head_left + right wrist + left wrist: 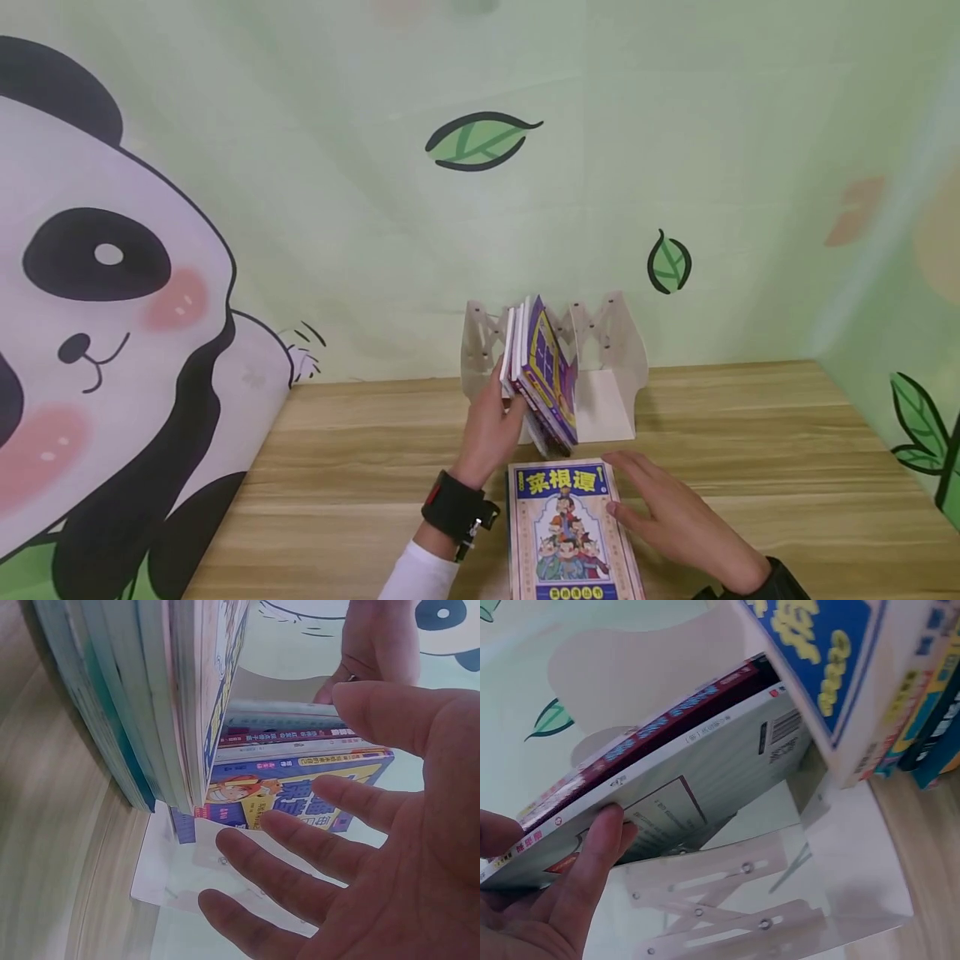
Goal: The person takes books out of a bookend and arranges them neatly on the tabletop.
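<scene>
In the head view my left hand (491,429) grips a few thin books (551,367) by their near left side. They stand tilted in a white expandable book rack (606,408), a purple and yellow cover facing right. The left wrist view shows a finger of the left hand (562,915) lying on the pale back cover of the outer book (697,780). My right hand (678,521), fingers spread in the right wrist view, is at the right edge of a stack of books (572,542); whether it touches them I cannot tell. A blue-titled cover with cartoon figures tops the stack.
The rack's crossed metal-pinned slats (705,900) show beneath the books in the left wrist view. Behind the wooden table (360,467) hangs a green backdrop (360,208) with leaves and a large panda. The rack's right part holds no books.
</scene>
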{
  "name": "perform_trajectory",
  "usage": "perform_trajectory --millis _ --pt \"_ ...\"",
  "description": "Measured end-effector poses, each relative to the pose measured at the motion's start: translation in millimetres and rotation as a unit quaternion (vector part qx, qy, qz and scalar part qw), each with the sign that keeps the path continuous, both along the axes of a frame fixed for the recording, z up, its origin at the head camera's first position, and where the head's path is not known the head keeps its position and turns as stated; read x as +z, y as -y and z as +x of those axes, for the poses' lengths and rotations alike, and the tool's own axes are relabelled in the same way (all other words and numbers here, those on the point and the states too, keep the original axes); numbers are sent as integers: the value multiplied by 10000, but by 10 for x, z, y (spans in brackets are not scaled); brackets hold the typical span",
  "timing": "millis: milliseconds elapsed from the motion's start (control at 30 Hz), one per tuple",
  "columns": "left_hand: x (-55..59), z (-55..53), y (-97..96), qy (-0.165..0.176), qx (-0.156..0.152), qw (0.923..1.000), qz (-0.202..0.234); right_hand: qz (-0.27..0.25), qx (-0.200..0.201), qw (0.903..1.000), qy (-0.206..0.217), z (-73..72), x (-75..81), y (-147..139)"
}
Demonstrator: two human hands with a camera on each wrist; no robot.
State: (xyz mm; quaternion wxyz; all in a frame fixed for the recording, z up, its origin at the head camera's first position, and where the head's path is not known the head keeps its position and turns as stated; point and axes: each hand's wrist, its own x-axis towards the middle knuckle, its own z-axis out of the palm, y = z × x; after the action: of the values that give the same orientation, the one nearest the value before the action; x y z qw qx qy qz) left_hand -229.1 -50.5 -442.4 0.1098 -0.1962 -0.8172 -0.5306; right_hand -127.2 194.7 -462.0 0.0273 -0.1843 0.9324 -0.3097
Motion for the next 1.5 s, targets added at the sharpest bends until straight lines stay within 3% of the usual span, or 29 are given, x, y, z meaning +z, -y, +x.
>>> perform_trajectory --millis 333,467,800,1067,1200,1500 --pt "163 60 85 -366 315 9987 142 89 -6 9999 -84 -8 32 38" --pt "216 71 96 -498 413 9978 173 123 -89 9994 -308 -28 99 42" --pt "328 140 129 -619 535 9964 243 51 -77 9949 -1005 -186 399 -23" --pt "468 192 135 -1192 641 9903 306 77 -85 9862 -1651 -277 626 -80" --pt "556 259 156 -1558 850 9839 226 106 -67 9804 -1964 -292 765 -84" --pt "740 406 225 -1968 1096 9734 425 151 43 9704 -2412 -340 1034 -94"
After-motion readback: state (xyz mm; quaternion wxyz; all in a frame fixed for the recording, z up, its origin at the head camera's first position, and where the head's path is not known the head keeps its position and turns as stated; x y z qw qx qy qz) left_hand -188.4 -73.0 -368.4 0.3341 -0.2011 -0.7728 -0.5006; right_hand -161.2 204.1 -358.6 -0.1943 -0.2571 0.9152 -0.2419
